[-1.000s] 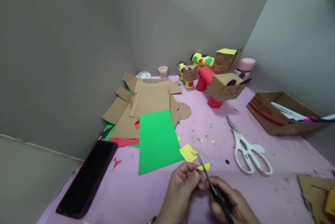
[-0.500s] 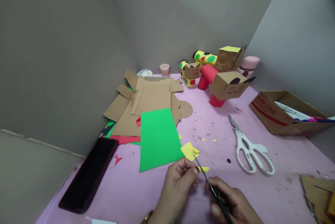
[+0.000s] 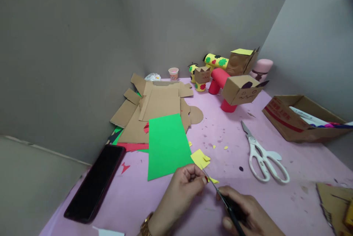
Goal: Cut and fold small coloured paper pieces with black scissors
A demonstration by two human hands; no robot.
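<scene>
Near the middle of the desk's [image 3: 129, 203] near side, a small yellow piece [image 3: 214, 181] was pinched between the narrowed fingers of the left hand [image 3: 187, 182], its pointed end left showing to the right of the red-nailed thumb. Black-handled scissors [image 3: 231, 212] were gripped by the closed fingers of the right hand [image 3: 244, 208], with the slim blades directed toward the far left and passed close by the left thumb; whether the yellow piece was caught between the blades could not be told. Just beyond the hands, a yellow sheet [image 3: 198, 158] was laid at the right edge of a green sheet [image 3: 168, 147]. Flattened cardboard [image 3: 161, 102] was spread behind the green sheet and partly covered by it. At the near left, a dark phone [image 3: 95, 182] was placed. White-handled scissors [image 3: 259, 155] were laid to the right, their blades pointed to the far side, and farther right pens [image 3: 307, 115] were held in an open cardboard box [image 3: 282, 118]. On the far right, a red figure [image 3: 220, 78] was topped with a cardboard head [image 3: 239, 90].
</scene>
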